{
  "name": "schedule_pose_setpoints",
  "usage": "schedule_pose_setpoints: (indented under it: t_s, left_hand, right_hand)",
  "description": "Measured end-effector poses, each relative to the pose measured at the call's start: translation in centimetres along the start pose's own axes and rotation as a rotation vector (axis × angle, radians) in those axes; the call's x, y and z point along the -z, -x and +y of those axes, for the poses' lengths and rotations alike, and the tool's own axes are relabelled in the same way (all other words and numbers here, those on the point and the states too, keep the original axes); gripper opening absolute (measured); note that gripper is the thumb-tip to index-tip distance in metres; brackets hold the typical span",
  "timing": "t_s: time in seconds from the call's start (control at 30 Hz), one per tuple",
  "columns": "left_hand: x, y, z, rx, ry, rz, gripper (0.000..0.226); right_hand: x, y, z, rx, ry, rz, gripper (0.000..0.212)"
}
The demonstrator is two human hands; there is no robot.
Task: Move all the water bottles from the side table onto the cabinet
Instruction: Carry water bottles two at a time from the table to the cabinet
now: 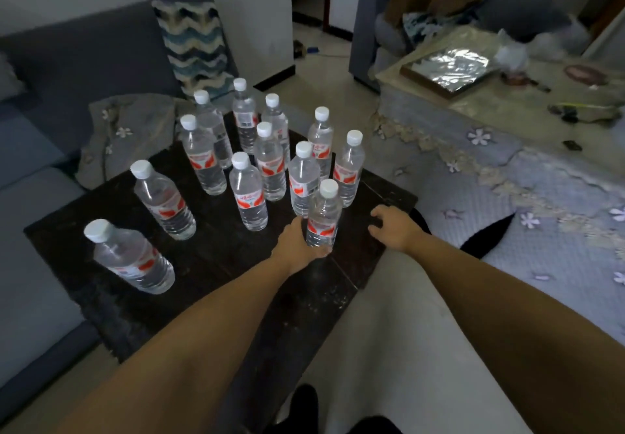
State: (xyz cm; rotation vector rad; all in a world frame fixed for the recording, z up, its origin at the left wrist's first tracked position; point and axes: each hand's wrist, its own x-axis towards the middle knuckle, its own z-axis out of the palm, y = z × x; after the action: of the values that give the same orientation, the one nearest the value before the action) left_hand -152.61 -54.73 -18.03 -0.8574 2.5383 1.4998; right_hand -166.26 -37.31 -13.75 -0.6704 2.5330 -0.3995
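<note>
Two bare forearms, no sleeves reaching as far back from either hand as the bottom edge. No watch, band or ring on the left hand (297,242), wrist bare just behind it. Same for the right hand (394,229): no glove, nothing worn at the wrist. Well behind both hands, at the bottom edge, two dark rounded shoe tips (304,403), details lost in shadow.
</note>
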Motion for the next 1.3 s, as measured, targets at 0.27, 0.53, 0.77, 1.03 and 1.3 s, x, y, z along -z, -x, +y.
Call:
schedule_pose_setpoints:
  t_s: [0.27,0.53,0.77,1.03,1.3]
  left_hand:
    - [-3.9,-3.1,0.0,-0.037,0.301,0.2,0.091]
    - [-6.2,-4.4,0.4,0.083,0.268,0.375,0.084]
    - [-6.2,-5.3,1.1,0.099,0.292,0.397,0.069]
    - [-6.3,-5.6,2.1,0.147,0.213,0.281,0.073]
    - [-6.5,-4.4,5.6,-0.019,0.162,0.032,0.059]
  right_hand:
    - [-1.8,-8.5,1.3,-0.108,-0.443,0.194,0.089]
    - [-2.8,-15.9,-0.6,0.124,-0.865,0.143,0.107]
    - [-2.9,-17.0,-1.0,0.098,-0.788,0.253,0.078]
    - [-1.4,-12.2,4.0,-0.035,-0.645,0.185,0.073]
    - [1.0,-2.4,10.0,-0.201,-0.749,0.343,0.071]
